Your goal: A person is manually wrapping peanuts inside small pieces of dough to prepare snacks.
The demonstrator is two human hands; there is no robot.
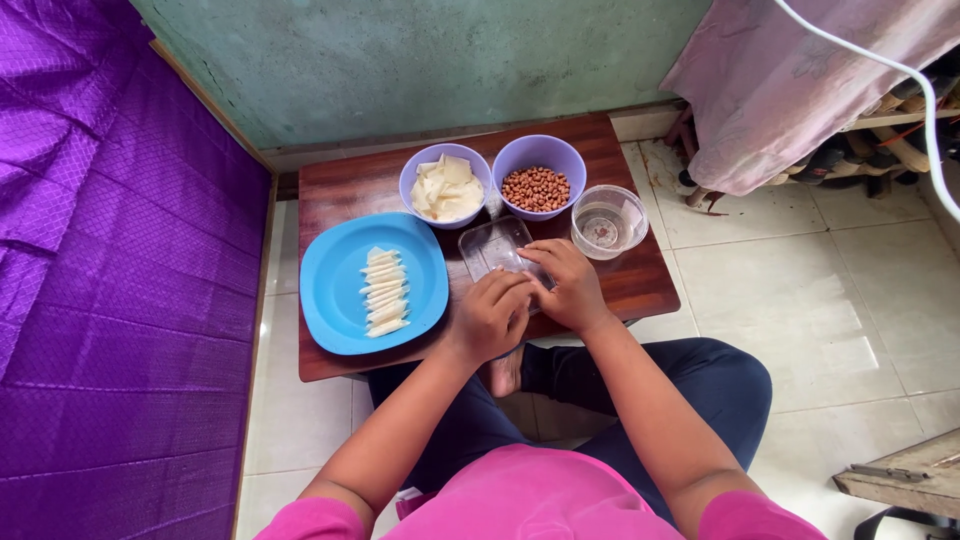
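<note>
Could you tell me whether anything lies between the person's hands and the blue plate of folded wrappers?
Nothing visible does. The left hand and right hand meet over the clear plastic tray, and only bare wooden table separates the left hand from the blue plate beside it. What the fingers pinch is hidden.

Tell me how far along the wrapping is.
Done: a row of rolled white pieces lies on the blue plate. In hand: left hand and right hand meet over the clear tray. Left: flat wrappers and peanuts remain in both purple bowls.
</note>
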